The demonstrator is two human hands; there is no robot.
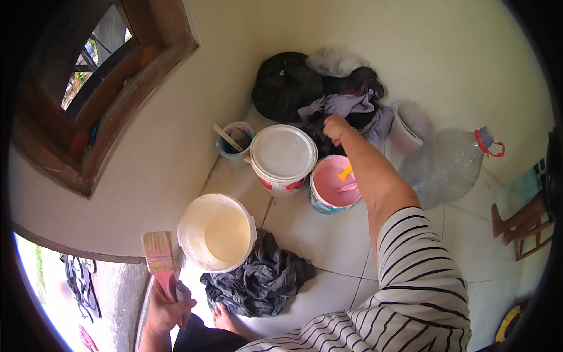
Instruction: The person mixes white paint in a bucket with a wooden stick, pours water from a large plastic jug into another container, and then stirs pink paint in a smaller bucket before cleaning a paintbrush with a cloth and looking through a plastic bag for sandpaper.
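Our right hand is hemmed in among the heap of clothes against the wall, with the lidded bucket just to its left and the pink paint bucket under our forearm. Right of the hand stands a big clear bottle. Our left hand has the cream bucket and dark rag just beside it; bare floor tiles lie between.

Soft, even daylight fills the scene; the cream wall and tiled floor are bright without glare. The doorway at lower left is overexposed. Shadows are faint. Fisheye distortion bends the window frame; black vignette rings the picture's sharp centre.
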